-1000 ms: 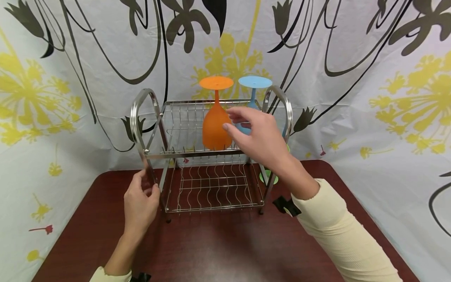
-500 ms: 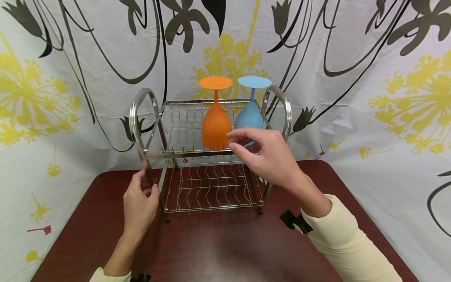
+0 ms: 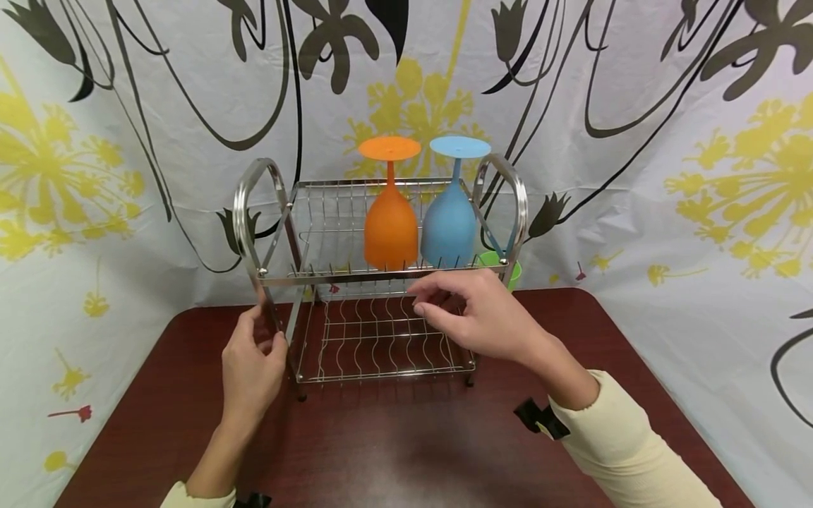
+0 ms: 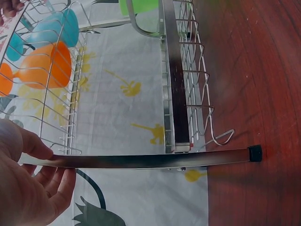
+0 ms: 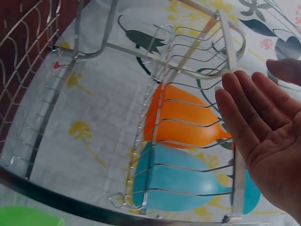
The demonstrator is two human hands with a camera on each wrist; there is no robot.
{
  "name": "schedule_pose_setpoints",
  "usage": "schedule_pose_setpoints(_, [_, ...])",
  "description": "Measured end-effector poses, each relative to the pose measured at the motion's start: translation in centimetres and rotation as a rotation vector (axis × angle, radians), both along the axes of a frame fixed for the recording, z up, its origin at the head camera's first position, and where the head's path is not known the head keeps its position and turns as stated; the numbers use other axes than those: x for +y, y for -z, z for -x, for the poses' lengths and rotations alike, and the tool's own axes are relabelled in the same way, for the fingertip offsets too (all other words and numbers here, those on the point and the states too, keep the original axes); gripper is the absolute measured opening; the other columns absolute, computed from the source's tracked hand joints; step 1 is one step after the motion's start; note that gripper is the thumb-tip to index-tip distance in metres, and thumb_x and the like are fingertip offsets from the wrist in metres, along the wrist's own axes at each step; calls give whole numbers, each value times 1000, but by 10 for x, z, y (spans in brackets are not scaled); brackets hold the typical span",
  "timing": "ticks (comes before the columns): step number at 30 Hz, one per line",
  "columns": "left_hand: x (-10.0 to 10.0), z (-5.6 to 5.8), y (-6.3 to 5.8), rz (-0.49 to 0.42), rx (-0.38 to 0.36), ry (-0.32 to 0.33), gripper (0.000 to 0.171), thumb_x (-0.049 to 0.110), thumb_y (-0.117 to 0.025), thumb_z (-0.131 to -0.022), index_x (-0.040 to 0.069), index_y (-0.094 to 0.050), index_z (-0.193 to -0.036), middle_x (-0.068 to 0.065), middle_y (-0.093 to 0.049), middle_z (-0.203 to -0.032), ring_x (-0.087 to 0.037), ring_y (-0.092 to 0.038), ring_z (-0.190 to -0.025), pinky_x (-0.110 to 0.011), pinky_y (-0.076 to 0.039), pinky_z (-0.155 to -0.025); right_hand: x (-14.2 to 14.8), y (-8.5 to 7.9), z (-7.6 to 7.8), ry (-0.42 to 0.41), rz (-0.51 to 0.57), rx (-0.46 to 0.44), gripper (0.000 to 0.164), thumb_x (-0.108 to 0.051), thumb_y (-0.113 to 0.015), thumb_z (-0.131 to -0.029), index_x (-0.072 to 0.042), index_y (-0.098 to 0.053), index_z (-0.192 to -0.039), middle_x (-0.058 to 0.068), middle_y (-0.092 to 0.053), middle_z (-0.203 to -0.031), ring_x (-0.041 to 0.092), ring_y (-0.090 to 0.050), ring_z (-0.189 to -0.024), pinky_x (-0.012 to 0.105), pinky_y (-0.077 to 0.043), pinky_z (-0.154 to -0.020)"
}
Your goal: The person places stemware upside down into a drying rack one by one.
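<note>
A two-tier metal dish rack (image 3: 356,278) stands on the table. My left hand (image 3: 254,360) grips its left upright; in the left wrist view the thumb and fingers close round the flat metal post (image 4: 141,161). Upside down on the upper shelf stand an orange wine glass (image 3: 390,229) and, to its right, a light blue wine glass (image 3: 449,229). In front of the rack's right half, just below the upper shelf's front bar, my right hand (image 3: 483,314) hovers with relaxed fingers and holds nothing. The right wrist view shows its palm and spread-away thumb.
A green cup-like object (image 3: 516,271) is partly hidden behind the rack's right side. The lower wire shelf (image 3: 381,331) holds no dishes. Dark red tabletop (image 3: 394,444) extends in front, and a flower-patterned sheet (image 3: 635,212) hangs behind.
My right hand has drawn back from beside the orange glass, moving down and toward me, uncovering the blue glass. The left hand and both glasses stay in place.
</note>
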State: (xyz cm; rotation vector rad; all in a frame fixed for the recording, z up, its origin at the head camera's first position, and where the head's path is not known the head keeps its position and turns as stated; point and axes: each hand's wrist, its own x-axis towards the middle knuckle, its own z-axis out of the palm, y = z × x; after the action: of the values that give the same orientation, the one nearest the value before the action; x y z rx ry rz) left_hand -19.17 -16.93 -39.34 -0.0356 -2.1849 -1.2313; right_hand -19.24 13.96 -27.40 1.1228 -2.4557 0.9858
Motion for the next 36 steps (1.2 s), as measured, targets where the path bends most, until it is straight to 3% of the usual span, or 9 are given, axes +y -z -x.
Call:
schedule_pose_setpoints(8, [0,0,0,-4,-1,0,41,-6,-57,-87,-4,-54,-128,-19,-63,-110,-31,-67,-89,2,-43,-68,11,20,3,54,-119,-109,20,-20,-66,-92,-20,-70,-111,-13,-70,-93,2,-58,-69,24,-51,-62])
schedule_pose_setpoints(13, [-1,-1,0,-5,-2,-4,41,-6,-56,-87,-3,-54,-128,-19,-63,-109,-31,-68,-88,2,-43,-68,20,32,7,74,-168,-195,21,-20,-65,-93,-19,-69,-113,-11,-70,-92,2,-60,-76,24,-51,-64])
schedule_pose_setpoints(20, [-1,1,1,0,3,0,41,-6,-57,-87,-3,-54,-128,-19,-63,-109,-31,-67,-89,2,-42,-68,32,46,15,87,-256,-289,23,-23,-64,-94,-20,-67,-116,-11,-70,-92,5,-59,-64,25,-50,-61])
schedule_pose_setpoints(26, [-1,2,1,10,11,4,41,-6,-57,-87,-4,-54,-128,-20,-63,-109,-33,-67,-89,3,-42,-68,46,57,22,66,-314,-370,25,-23,-64,-94,-18,-66,-118,-9,-72,-93,3,-61,-68,25,-50,-62])
schedule_pose_setpoints(32, [-1,2,1,15,4,6,41,-6,-57,-87,-4,-54,-128,-19,-63,-110,-32,-66,-92,3,-42,-69,60,63,23,92,-364,-393,23,-24,-64,-93,-20,-67,-116,-12,-67,-79,6,-54,-57,24,-49,-58])
schedule_pose_setpoints(36, [-1,2,1,10,8,4,41,-6,-57,-87,-4,-53,-128,-20,-63,-111,-32,-66,-92,3,-42,-68,68,65,23,95,-380,-414,24,-24,-64,-93,-20,-68,-117,-11,-68,-83,5,-59,-63,25,-51,-60])
